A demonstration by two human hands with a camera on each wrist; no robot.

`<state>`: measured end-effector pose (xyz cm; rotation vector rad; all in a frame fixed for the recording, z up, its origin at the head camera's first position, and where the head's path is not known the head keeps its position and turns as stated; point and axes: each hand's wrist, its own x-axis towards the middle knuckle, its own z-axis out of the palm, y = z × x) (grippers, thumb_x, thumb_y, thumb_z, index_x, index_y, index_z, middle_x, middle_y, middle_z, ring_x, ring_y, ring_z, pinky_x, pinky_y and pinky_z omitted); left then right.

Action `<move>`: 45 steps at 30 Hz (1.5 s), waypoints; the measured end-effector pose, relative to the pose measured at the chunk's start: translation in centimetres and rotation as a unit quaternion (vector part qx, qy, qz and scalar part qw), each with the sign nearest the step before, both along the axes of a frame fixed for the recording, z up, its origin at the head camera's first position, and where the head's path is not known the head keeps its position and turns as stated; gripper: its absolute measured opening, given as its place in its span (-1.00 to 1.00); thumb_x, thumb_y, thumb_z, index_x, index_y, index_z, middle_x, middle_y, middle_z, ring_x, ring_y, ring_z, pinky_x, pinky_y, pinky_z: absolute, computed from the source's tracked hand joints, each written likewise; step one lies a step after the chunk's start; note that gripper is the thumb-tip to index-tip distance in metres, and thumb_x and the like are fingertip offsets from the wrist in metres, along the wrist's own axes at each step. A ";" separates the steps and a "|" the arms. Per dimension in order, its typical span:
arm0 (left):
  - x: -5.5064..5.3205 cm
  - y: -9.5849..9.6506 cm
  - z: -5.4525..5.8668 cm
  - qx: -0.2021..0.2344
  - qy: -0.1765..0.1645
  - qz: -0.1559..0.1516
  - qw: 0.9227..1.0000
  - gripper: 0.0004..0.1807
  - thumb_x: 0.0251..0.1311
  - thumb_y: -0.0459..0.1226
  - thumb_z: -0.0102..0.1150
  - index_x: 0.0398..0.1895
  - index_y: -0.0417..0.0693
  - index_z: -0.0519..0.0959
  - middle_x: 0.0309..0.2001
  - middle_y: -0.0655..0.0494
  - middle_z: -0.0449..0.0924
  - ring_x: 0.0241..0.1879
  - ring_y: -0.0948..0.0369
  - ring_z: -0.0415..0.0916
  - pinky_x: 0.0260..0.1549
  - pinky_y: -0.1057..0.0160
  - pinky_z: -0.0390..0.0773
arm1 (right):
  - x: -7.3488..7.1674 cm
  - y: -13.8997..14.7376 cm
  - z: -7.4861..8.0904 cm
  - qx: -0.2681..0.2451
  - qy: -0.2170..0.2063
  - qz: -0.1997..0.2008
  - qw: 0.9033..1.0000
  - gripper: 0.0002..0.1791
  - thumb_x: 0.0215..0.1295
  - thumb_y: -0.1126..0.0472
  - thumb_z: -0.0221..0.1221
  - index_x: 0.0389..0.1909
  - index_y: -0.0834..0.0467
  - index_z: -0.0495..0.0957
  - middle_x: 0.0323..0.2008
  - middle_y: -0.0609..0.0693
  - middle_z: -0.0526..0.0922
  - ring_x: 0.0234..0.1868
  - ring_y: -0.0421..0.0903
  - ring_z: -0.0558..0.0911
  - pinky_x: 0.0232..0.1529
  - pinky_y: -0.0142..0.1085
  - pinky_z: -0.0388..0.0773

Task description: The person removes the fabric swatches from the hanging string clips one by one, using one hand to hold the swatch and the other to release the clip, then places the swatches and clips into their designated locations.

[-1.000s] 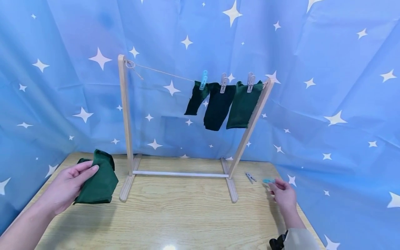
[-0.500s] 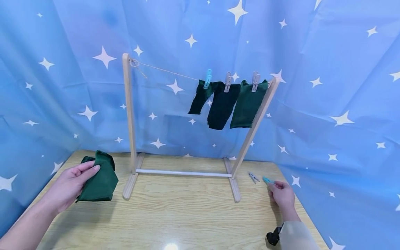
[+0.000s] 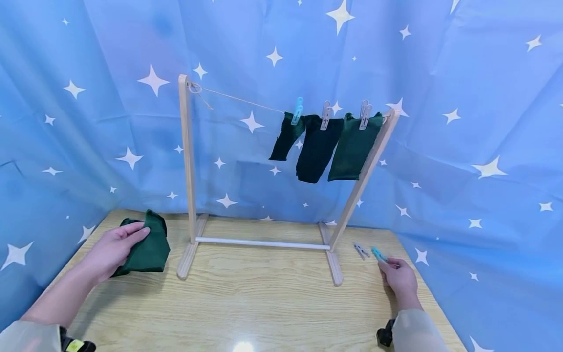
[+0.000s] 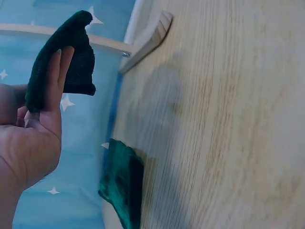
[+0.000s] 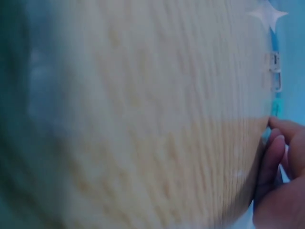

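My left hand (image 3: 115, 248) pinches a dark green velvety cloth (image 3: 151, 250) between thumb and fingers, left of a wooden drying rack (image 3: 189, 161). In the left wrist view, this folded cloth (image 4: 78, 67) hangs over the fingers above the table. Another green cloth (image 4: 125, 183) lies on the tabletop below it. On the right, my right hand (image 3: 400, 279) pinches a light blue clothespin (image 3: 378, 254) close over the table. A grey clothespin (image 3: 361, 251) lies just left of it. The right wrist view shows the blue clothespin (image 5: 277, 107) partly hidden by the fingertips.
A string (image 3: 242, 100) runs between the rack's posts. From its right half hang three green cloths, including a dark one (image 3: 318, 151), held by one blue clothespin (image 3: 297, 111) and two grey ones. Behind the wooden table (image 3: 264, 303) is a blue star-patterned curtain (image 3: 246, 39).
The head view has shifted, so the rack sits further right. In my right hand the blue clothespin has tilted from nearly level to slanting. My left hand, with the cloth, appears slightly higher and further right.
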<state>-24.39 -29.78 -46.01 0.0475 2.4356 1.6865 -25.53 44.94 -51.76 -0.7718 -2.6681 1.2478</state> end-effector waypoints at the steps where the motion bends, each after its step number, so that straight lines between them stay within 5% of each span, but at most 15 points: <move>1: -0.4 0.1 -0.2 -0.006 0.000 0.001 1.000 -0.11 0.76 0.13 -0.10 0.78 -0.31 -0.04 0.59 -0.43 0.22 -0.61 0.38 0.21 -0.46 0.23 0.52 | 0.0 0.1 -0.1 -0.004 -0.001 0.000 1.000 -0.34 0.61 -0.04 0.21 0.48 0.34 0.42 -0.01 0.17 0.69 -0.40 -0.14 0.65 -0.34 -0.25 0.64; 3: -1.3 0.2 -0.7 -0.024 -0.004 -0.001 1.000 -0.12 0.77 0.12 -0.13 0.78 -0.32 -0.04 0.61 -0.45 0.20 -0.53 0.19 0.44 -0.44 0.17 0.56 | 0.0 0.2 -0.1 -0.009 -0.001 0.001 1.000 -0.33 0.62 -0.04 0.21 0.49 0.35 0.41 -0.04 0.15 0.68 -0.40 -0.13 0.65 -0.33 -0.23 0.63; 5: -2.2 0.3 -1.1 -0.042 -0.012 -0.010 0.999 -0.12 0.77 0.13 -0.17 0.78 -0.32 -0.06 0.68 -0.49 0.08 -0.09 -0.06 0.70 -0.19 0.14 0.69 | 0.0 0.4 -0.2 -0.007 -0.001 0.003 1.000 -0.32 0.60 -0.05 0.22 0.49 0.34 0.41 -0.04 0.13 0.68 -0.40 -0.13 0.65 -0.32 -0.24 0.61; 6: -2.7 0.3 -1.3 -0.054 -0.014 -0.014 0.998 -0.12 0.78 0.13 -0.18 0.78 -0.33 -0.06 0.70 -0.50 0.02 0.08 -0.12 0.67 -0.12 0.14 0.69 | -0.1 0.4 -0.2 -0.007 0.001 0.006 1.000 -0.32 0.60 -0.05 0.22 0.48 0.36 0.41 -0.05 0.14 0.68 -0.40 -0.12 0.64 -0.32 -0.24 0.60; 8: -3.6 0.5 -1.8 -0.060 -0.017 -0.021 0.998 -0.13 0.78 0.12 -0.18 0.78 -0.34 -0.05 0.71 -0.51 -0.05 0.08 -0.12 0.69 -0.14 0.15 0.70 | 0.0 0.4 -0.3 -0.010 0.002 0.008 1.000 -0.32 0.60 -0.04 0.22 0.47 0.36 0.40 -0.07 0.13 0.68 -0.41 -0.13 0.64 -0.34 -0.24 0.60; 10: -4.3 0.9 -2.1 -0.053 -0.018 -0.025 0.998 -0.13 0.78 0.10 -0.16 0.77 -0.34 -0.05 0.70 -0.53 -0.02 -0.30 0.03 0.66 -0.33 0.18 0.64 | 0.0 0.3 -0.3 -0.017 0.004 0.007 1.000 -0.33 0.60 -0.03 0.22 0.47 0.37 0.40 -0.06 0.14 0.66 -0.41 -0.13 0.64 -0.36 -0.25 0.63; 12: -4.8 1.2 -2.2 -0.034 -0.021 -0.026 0.999 -0.14 0.78 0.08 -0.13 0.78 -0.32 -0.05 0.69 -0.54 0.00 -0.67 0.26 0.27 -0.59 0.22 0.44 | 0.0 0.1 -0.3 -0.020 0.006 0.005 1.000 -0.34 0.61 -0.01 0.22 0.46 0.37 0.40 -0.04 0.15 0.64 -0.41 -0.15 0.63 -0.39 -0.27 0.65; 13: -4.9 1.3 -2.2 -0.022 -0.026 -0.029 0.999 -0.14 0.78 0.07 -0.12 0.79 -0.31 -0.07 0.70 -0.54 -0.01 -0.75 0.29 0.13 -0.66 0.22 0.39 | 0.1 0.0 -0.3 -0.020 0.006 0.003 1.000 -0.35 0.61 0.00 0.21 0.46 0.37 0.40 -0.03 0.16 0.63 -0.41 -0.15 0.63 -0.40 -0.27 0.65; 16: -5.1 1.4 -2.3 -0.024 -0.038 -0.030 0.999 -0.16 0.78 0.03 -0.12 0.80 -0.29 -0.09 0.69 -0.55 -0.02 -0.76 0.26 0.13 -0.68 0.18 0.40 | 0.1 -0.1 -0.1 -0.014 0.006 0.001 1.000 -0.36 0.62 0.00 0.21 0.46 0.36 0.41 0.02 0.20 0.61 -0.40 -0.15 0.62 -0.39 -0.28 0.66; 19: -4.9 1.2 -2.4 -0.082 -0.030 -0.038 0.995 -0.21 0.81 -0.04 -0.18 0.76 -0.41 -0.08 0.67 -0.62 -0.03 -0.28 -0.15 0.70 -0.23 -0.07 0.73 | 0.1 -0.2 0.0 -0.015 0.006 0.002 1.000 -0.36 0.63 0.00 0.21 0.47 0.36 0.40 0.02 0.21 0.62 -0.40 -0.14 0.63 -0.39 -0.27 0.67; 21: -4.7 1.1 -2.6 -0.128 -0.014 -0.040 0.991 -0.22 0.81 -0.08 -0.17 0.71 -0.52 -0.04 0.63 -0.67 0.00 0.24 -0.44 0.56 0.17 -0.31 0.66 | 0.0 -0.2 0.0 -0.016 0.006 0.003 1.000 -0.36 0.64 0.00 0.21 0.47 0.36 0.39 0.03 0.22 0.62 -0.39 -0.14 0.63 -0.38 -0.27 0.67; 23: -4.5 0.9 -2.6 -0.164 0.007 -0.044 0.985 -0.23 0.79 -0.12 -0.13 0.66 -0.61 -0.01 0.59 -0.72 0.05 0.54 -0.58 0.14 0.38 -0.47 0.44 | 0.0 -0.2 0.1 -0.014 0.006 0.003 1.000 -0.36 0.64 0.00 0.20 0.47 0.36 0.39 0.04 0.22 0.61 -0.38 -0.14 0.63 -0.38 -0.28 0.67; 33: -3.7 0.0 -2.2 -0.251 0.074 -0.036 0.965 -0.30 0.65 -0.20 0.15 0.52 -0.64 0.28 0.20 -0.62 0.57 0.18 -0.43 0.58 0.03 -0.26 0.71 | 0.1 -0.2 0.0 0.002 -0.003 0.002 1.000 -0.38 0.64 0.00 0.18 0.47 0.34 0.40 0.15 0.28 0.56 -0.31 -0.13 0.61 -0.35 -0.31 0.66; 40: -2.9 -0.6 -1.7 -0.237 0.072 -0.038 0.968 -0.35 0.64 -0.24 0.14 0.50 -0.65 0.30 -0.05 -0.34 0.72 -0.30 0.00 0.69 -0.30 0.03 0.70 | 0.2 -0.3 0.1 0.009 0.000 0.005 1.000 -0.38 0.64 -0.01 0.19 0.46 0.34 0.41 0.20 0.31 0.55 -0.31 -0.16 0.60 -0.36 -0.33 0.68; 45: -2.6 -1.1 -1.4 -0.229 0.062 -0.040 0.971 -0.39 0.63 -0.28 0.14 0.46 -0.65 0.33 -0.07 -0.33 0.72 -0.34 0.10 0.68 -0.35 0.10 0.74 | 0.2 -0.1 0.0 0.007 -0.002 0.003 1.000 -0.39 0.64 0.00 0.19 0.46 0.33 0.41 0.18 0.30 0.55 -0.32 -0.15 0.61 -0.35 -0.32 0.69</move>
